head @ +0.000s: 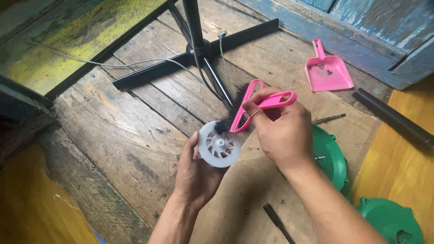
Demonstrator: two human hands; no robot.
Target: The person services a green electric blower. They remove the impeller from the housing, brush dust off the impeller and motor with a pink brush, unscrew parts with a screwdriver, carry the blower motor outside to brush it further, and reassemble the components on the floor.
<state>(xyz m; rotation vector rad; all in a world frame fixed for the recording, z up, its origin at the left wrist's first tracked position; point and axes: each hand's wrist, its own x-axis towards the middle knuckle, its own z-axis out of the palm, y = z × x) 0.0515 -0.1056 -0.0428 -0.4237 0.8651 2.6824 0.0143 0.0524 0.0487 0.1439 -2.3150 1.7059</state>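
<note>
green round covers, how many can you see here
2. One green cover lies on the wooden floor just behind the right hand and is partly hidden by it; the other green cover sits at the bottom right corner. More may lie out of frame.

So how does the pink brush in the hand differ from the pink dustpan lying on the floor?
The pink brush is held in the right hand, its dark bristles against a white plastic wheel; the pink dustpan lies untouched on the wooden floor. The brush is slim with a looped handle, while the dustpan is a broad scoop with a short straight handle. Both are the same bright pink plastic.
</note>
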